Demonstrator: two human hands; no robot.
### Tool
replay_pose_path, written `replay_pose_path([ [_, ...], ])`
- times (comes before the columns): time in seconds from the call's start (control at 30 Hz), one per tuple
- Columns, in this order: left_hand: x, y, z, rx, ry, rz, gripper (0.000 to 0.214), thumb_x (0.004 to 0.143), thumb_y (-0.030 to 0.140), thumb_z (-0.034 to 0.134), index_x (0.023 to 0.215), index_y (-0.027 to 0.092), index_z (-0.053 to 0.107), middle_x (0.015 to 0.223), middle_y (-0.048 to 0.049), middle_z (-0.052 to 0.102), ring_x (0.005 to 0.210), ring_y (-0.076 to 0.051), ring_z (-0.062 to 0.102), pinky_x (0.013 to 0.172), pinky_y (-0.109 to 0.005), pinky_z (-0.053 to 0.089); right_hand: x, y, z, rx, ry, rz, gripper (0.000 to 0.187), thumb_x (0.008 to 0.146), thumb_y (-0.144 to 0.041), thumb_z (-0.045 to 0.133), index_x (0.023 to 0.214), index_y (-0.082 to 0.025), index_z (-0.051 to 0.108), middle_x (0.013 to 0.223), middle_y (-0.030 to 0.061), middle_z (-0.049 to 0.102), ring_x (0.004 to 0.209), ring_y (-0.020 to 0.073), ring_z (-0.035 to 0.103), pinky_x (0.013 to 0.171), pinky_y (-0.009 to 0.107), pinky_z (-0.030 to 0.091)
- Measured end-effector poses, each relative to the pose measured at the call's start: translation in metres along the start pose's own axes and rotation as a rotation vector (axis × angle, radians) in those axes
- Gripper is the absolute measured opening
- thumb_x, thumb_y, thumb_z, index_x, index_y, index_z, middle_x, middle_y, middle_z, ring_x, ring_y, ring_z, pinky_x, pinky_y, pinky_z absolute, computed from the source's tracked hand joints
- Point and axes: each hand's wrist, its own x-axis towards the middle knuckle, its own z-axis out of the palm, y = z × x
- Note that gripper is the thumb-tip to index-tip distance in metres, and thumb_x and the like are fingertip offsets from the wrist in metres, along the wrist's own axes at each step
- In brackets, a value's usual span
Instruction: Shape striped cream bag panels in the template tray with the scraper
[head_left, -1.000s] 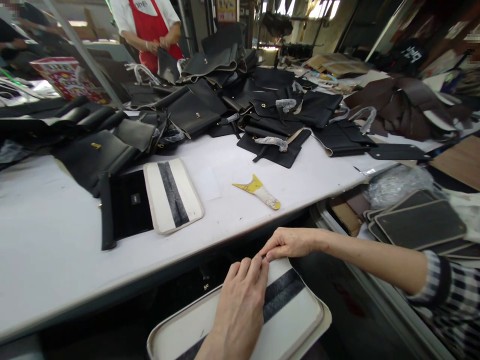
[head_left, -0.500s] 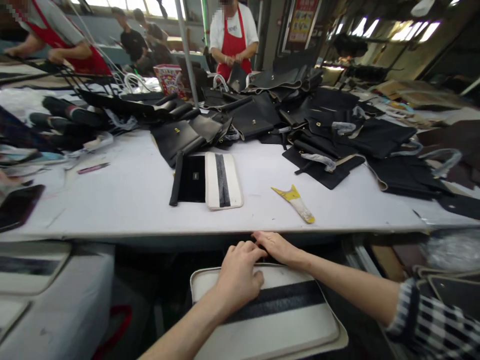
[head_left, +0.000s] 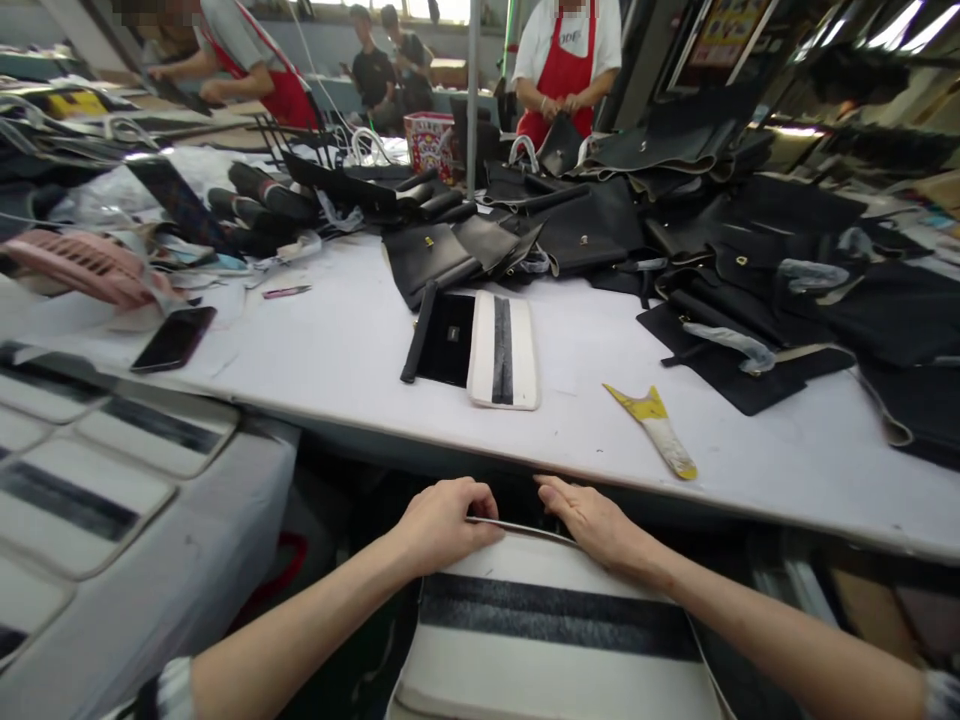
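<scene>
A cream bag panel (head_left: 570,680) with a wide dark stripe lies below the table's front edge, close to my body. My left hand (head_left: 454,520) pinches its far edge at the left, thumb on top and fingers curled over. My right hand (head_left: 592,520) is closed at the right part of the same edge; some of its fingers are hidden behind it. On the table ahead sits a smaller cream striped piece (head_left: 525,350), joined to or lying against a black-lined part (head_left: 448,340).
A yellow-and-white pointed tool (head_left: 660,430) lies on the white table (head_left: 337,350). Black leather bags (head_left: 600,230) are heaped behind. A phone (head_left: 175,338), a pink fan (head_left: 82,265) and striped panels (head_left: 150,430) are at left. People in red aprons (head_left: 562,80) work across the table.
My view has turned left, so the table contents appear further right. My hands have moved apart along the panel's far edge, and my left hand now grips that edge.
</scene>
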Motion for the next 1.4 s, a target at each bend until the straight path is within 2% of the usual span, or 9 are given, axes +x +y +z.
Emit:
replay_pose_path([
  [0.1, -0.002, -0.002, 0.002, -0.068, -0.008, -0.016, 0.009, 0.073, 0.033, 0.068, 0.081, 0.029, 0.069, 0.083, 0.0066, 0.066, 0.079, -0.015, 0.058, 0.067, -0.025, 0.038, 0.0, -0.003, 0.001, -0.111, -0.033, -0.035, 0.062, 0.099, -0.061, 0.024, 0.14, -0.025, 0.051, 0.133, 0.0106, 0.059, 0.117, 0.0339, 0.054, 0.101, 0.048, 0.037],
  [0.27, -0.007, -0.005, 0.005, -0.059, 0.061, 0.02, 0.006, 0.075, 0.032, 0.072, 0.08, 0.03, 0.07, 0.083, 0.0071, 0.065, 0.081, -0.015, 0.058, 0.068, -0.025, 0.037, 0.002, -0.008, 0.004, -0.23, -0.101, -0.139, 0.06, 0.1, -0.06, 0.023, 0.143, -0.029, 0.048, 0.136, 0.0071, 0.057, 0.116, 0.0334, 0.053, 0.102, 0.049, 0.035],
  [0.57, -0.016, -0.019, 0.022, 0.018, 0.266, 0.252, 0.005, 0.083, 0.032, 0.071, 0.084, 0.028, 0.075, 0.09, 0.0045, 0.067, 0.089, -0.015, 0.059, 0.08, -0.026, 0.042, 0.002, -0.03, 0.013, -0.441, -0.114, -0.383, 0.053, 0.104, -0.048, 0.019, 0.142, -0.028, 0.049, 0.136, 0.005, 0.057, 0.116, 0.0291, 0.053, 0.101, 0.048, 0.037],
  [0.63, -0.015, -0.024, 0.022, -0.068, 0.269, 0.253, 0.006, 0.081, 0.032, 0.074, 0.085, 0.028, 0.077, 0.089, 0.0036, 0.068, 0.089, -0.015, 0.06, 0.079, -0.025, 0.043, 0.003, -0.034, 0.015, -0.458, -0.125, -0.381, 0.053, 0.104, -0.048, 0.019, 0.145, -0.027, 0.046, 0.137, 0.0045, 0.056, 0.121, 0.0302, 0.051, 0.102, 0.049, 0.036],
  [0.8, -0.022, -0.04, 0.009, -0.457, 0.139, 0.236, 0.01, 0.08, 0.024, 0.073, 0.088, 0.023, 0.078, 0.09, -0.0002, 0.068, 0.085, -0.014, 0.064, 0.078, -0.023, 0.047, 0.008, -0.044, 0.022, -0.423, -0.128, -0.366, 0.055, 0.104, -0.051, 0.018, 0.148, -0.027, 0.04, 0.138, 0.0063, 0.055, 0.121, 0.0284, 0.052, 0.103, 0.047, 0.038],
  [1.07, -0.036, -0.063, 0.009, -0.665, 0.209, 0.166, 0.015, 0.077, 0.023, 0.073, 0.091, 0.018, 0.078, 0.093, -0.0047, 0.07, 0.089, -0.018, 0.065, 0.08, -0.026, 0.048, 0.019, -0.067, 0.033, -0.341, -0.164, -0.342, 0.057, 0.103, -0.054, 0.016, 0.148, -0.028, 0.039, 0.141, 0.0056, 0.053, 0.123, 0.0272, 0.053, 0.105, 0.045, 0.039],
  [1.2, -0.038, -0.062, 0.014, -0.603, 0.263, 0.222, 0.011, 0.081, 0.022, 0.071, 0.089, 0.019, 0.078, 0.092, -0.0043, 0.07, 0.088, -0.017, 0.065, 0.08, -0.025, 0.049, 0.025, -0.076, 0.038, -0.298, -0.186, -0.366, 0.056, 0.103, -0.055, 0.018, 0.148, -0.03, 0.039, 0.142, 0.0036, 0.051, 0.122, 0.0269, 0.055, 0.104, 0.043, 0.041],
  [1.3, -0.041, -0.063, 0.015, -0.452, 0.305, 0.305, 0.013, 0.086, 0.025, 0.067, 0.091, 0.02, 0.077, 0.096, -0.0047, 0.069, 0.089, -0.016, 0.065, 0.084, -0.025, 0.05, 0.029, -0.08, 0.04, -0.252, -0.233, -0.382, 0.052, 0.102, -0.056, 0.019, 0.145, -0.036, 0.043, 0.136, 0.0011, 0.057, 0.118, 0.0263, 0.058, 0.1, 0.041, 0.044],
  [1.4, -0.043, -0.066, 0.013, -0.278, 0.305, 0.403, 0.017, 0.089, 0.026, 0.064, 0.099, 0.021, 0.076, 0.101, -0.0053, 0.067, 0.095, -0.016, 0.063, 0.088, -0.027, 0.048, 0.03, -0.083, 0.038, -0.223, -0.313, -0.373, 0.054, 0.101, -0.058, 0.019, 0.142, -0.036, 0.048, 0.126, 0.0026, 0.064, 0.11, 0.0274, 0.062, 0.096, 0.04, 0.047],
])
